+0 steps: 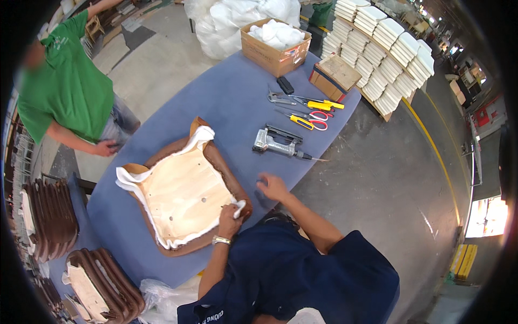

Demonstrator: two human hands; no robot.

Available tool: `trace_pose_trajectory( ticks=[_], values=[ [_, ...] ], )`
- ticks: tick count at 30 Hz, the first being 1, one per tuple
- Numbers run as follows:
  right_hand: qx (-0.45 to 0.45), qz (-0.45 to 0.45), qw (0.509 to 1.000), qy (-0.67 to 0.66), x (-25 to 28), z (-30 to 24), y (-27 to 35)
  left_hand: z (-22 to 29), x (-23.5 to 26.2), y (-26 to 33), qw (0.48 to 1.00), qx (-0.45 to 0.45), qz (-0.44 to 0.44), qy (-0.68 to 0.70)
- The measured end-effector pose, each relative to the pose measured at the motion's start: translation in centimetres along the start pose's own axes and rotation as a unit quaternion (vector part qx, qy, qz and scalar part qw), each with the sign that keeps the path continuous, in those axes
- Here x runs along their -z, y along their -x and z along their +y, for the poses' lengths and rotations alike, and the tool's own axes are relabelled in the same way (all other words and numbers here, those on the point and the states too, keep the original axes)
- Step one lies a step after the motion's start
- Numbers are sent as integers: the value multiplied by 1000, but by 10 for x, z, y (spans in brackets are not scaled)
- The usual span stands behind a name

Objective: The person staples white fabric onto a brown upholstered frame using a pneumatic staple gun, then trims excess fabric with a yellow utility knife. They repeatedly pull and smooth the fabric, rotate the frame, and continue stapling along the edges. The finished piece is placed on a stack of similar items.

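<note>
An upside-down chair seat (183,194) lies on the blue-topped table, its pale wooden base facing up. White padding (132,181) and a brown cover (218,162) stick up around its edge, with loose flaps at the two far corners. At the near right corner, my left hand (229,220) is closed on the folded edge of the cover and padding. My right hand (274,188) hovers to the right of that corner, fingers apart and slightly blurred, apparently holding nothing. Beyond it on the table rests a silver staple gun (272,141) with a hose fitting.
Red-handled scissors (319,120), yellow-handled tools (302,122) and a small carton (334,75) occupy the table's far right. A box of white stuffing (276,46) stands at the far end. Stacked brown seats (102,281) are at left. A person in green (75,86) stands across the table.
</note>
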State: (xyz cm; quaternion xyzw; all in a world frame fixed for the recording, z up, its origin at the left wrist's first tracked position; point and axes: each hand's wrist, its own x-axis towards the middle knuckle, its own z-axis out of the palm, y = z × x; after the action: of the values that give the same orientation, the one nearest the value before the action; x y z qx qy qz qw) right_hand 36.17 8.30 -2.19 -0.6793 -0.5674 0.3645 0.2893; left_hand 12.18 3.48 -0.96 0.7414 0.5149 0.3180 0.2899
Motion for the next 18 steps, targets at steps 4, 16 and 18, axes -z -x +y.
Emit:
trace_pose_trajectory(
  ticks=[4,16,18],
  values=[
    [79,108,980,146,56,7,-40,-1,22,5,990,5,-33,-136],
    [126,-35,959,253,78,36,-139,-30,12,14,978,63,-51,-193],
    [121,-57,966,221,94,12,-127,-21,17,13,980,74,-46,-176]
  ],
)
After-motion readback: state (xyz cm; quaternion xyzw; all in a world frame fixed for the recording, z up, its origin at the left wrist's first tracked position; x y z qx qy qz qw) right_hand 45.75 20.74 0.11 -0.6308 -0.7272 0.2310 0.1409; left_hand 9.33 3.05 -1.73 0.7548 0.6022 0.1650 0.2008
